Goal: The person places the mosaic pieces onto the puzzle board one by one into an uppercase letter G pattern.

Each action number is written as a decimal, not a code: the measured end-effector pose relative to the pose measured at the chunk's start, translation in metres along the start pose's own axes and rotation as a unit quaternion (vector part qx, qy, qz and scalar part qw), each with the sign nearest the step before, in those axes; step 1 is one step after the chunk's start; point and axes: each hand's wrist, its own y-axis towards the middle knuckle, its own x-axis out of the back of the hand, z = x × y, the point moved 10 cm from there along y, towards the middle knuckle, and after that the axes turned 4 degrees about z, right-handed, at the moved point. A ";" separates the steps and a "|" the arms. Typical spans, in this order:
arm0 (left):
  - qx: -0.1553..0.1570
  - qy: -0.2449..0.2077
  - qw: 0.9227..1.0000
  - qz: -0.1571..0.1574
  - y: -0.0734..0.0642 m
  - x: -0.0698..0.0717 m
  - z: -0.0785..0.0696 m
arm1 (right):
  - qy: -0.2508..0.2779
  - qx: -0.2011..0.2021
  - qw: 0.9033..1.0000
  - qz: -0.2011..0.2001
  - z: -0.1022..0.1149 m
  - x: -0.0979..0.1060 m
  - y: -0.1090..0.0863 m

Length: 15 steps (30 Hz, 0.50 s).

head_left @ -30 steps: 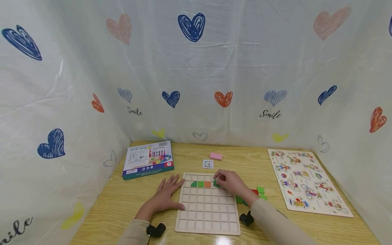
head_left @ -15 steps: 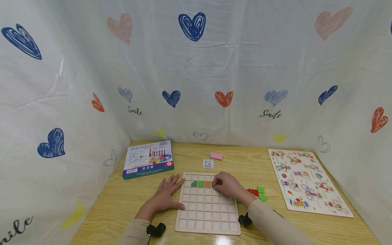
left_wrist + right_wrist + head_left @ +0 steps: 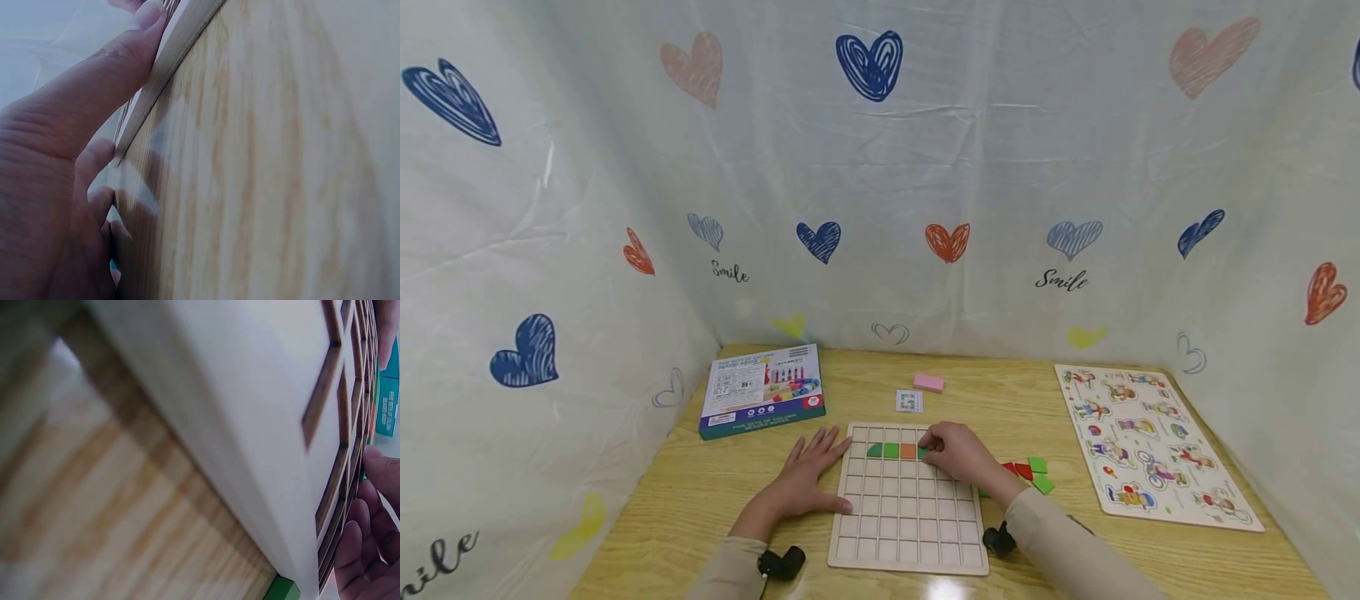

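Observation:
A pale wooden grid board [image 3: 898,552] lies on the table. In its second row from the far edge sit a green tile with a rounded corner [image 3: 875,451], a green square tile [image 3: 891,451] and an orange tile [image 3: 908,452]. Just right of the orange one, my right hand [image 3: 962,454] pinches a darker green tile [image 3: 922,453] at its cell, mostly covered by the fingers. My left hand [image 3: 803,483] rests spread beside the board, its thumb on the left edge; the left wrist view shows that thumb [image 3: 119,75] against the board's side.
Loose green tiles [image 3: 1038,465] and red tiles [image 3: 1023,472] lie right of the board, partly behind the right forearm. Beyond it are a patterned card [image 3: 909,402] and a pink block [image 3: 928,382]. A box [image 3: 763,393] stands far left, a picture puzzle board [image 3: 1150,442] right.
My right hand has shifted slightly left and brought the darker green tile up beside the orange one. My left hand stays where it was.

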 end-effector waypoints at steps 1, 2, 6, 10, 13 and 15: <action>0.001 0.000 1.000 0.000 0.000 0.000 0.000 | 0.000 0.000 1.000 0.000 0.000 0.000 0.000; 0.000 -0.001 1.000 0.000 0.000 0.000 0.000 | 0.001 -0.001 1.000 0.000 0.001 0.000 0.000; 0.002 -0.001 1.000 -0.001 0.000 0.000 0.000 | 0.006 -0.004 1.000 0.002 0.000 -0.001 0.000; 0.002 -0.001 1.000 -0.002 0.000 0.000 0.000 | 0.010 -0.006 1.000 0.003 -0.002 0.000 -0.001; 0.001 -0.003 1.000 -0.002 0.000 0.000 0.000 | 0.022 -0.010 1.000 0.001 -0.004 0.004 -0.004; 0.001 -0.002 1.000 -0.002 0.000 0.000 0.000 | 0.030 -0.011 1.000 -0.003 -0.006 0.008 -0.007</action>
